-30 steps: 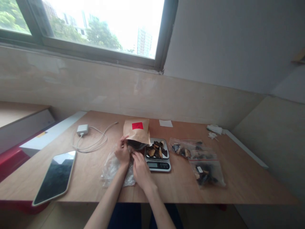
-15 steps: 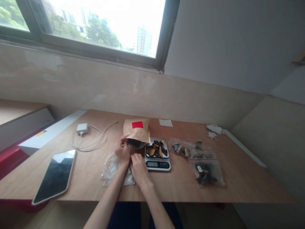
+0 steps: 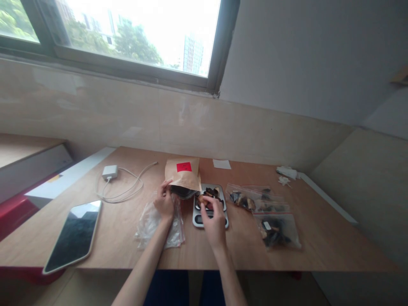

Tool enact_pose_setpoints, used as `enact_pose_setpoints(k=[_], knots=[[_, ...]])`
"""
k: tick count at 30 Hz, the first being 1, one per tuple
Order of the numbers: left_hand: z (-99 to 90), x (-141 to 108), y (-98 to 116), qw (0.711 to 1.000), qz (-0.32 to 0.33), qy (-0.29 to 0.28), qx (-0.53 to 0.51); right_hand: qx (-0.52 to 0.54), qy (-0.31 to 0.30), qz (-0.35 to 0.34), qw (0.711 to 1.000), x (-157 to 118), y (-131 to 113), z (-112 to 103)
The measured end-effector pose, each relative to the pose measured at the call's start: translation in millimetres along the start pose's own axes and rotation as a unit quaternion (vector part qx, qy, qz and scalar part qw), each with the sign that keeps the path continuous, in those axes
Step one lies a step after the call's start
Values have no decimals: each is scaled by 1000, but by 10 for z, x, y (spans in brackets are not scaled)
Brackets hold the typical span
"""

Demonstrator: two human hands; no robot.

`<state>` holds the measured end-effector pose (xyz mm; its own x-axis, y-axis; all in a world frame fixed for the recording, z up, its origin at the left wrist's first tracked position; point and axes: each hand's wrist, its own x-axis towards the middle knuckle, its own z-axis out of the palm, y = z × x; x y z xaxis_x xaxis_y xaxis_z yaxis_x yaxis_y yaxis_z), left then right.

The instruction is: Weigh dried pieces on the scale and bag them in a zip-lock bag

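Observation:
A brown paper bag (image 3: 178,175) with a red label lies with its mouth toward me, showing a dark inside. My left hand (image 3: 164,202) is closed on the bag's left edge near the mouth. My right hand (image 3: 212,216) is over the digital scale (image 3: 226,222), thumb and fingers pinched on a brown dried piece (image 3: 202,199). More dark and tan dried pieces (image 3: 217,192) lie on the scale's plate. The scale's display is partly hidden by my right hand. Clear plastic bags (image 3: 153,227) lie under and beside my left wrist.
On the right, several zip bags (image 3: 277,231) hold dark pieces. A phone or tablet (image 3: 75,233) lies at the left, below a white charger (image 3: 110,171) with a coiled cable. A white paper (image 3: 222,164) and crumpled white scraps (image 3: 287,172) lie toward the back.
My right hand has moved right, from beside the plastic bags to the scale, and has taken hold of a dried piece. My left hand stays on the paper bag.

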<state>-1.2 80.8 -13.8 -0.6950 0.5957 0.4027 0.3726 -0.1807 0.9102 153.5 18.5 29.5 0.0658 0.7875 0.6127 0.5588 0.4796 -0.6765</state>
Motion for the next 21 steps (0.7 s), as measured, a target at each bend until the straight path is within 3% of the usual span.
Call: enact_pose_setpoints(k=[5, 11, 16, 19, 21], knots=[[0, -4, -8, 1000, -2, -8, -14, -36, 122, 94, 987, 280, 539, -204], [5, -9, -2, 1000, -4, -1, -21, -84, 65, 113, 988, 374, 926, -148], [-3, -2, 3, 1000, 3, -1, -15, -117, 54, 79, 988, 375, 907, -169], [0, 1, 0, 1000, 0, -1, -15, -106, 83, 54, 989, 333, 708, -225], [4, 0, 1, 1000, 1, 0, -17, -69, 71, 22, 995, 276, 483, -223]])
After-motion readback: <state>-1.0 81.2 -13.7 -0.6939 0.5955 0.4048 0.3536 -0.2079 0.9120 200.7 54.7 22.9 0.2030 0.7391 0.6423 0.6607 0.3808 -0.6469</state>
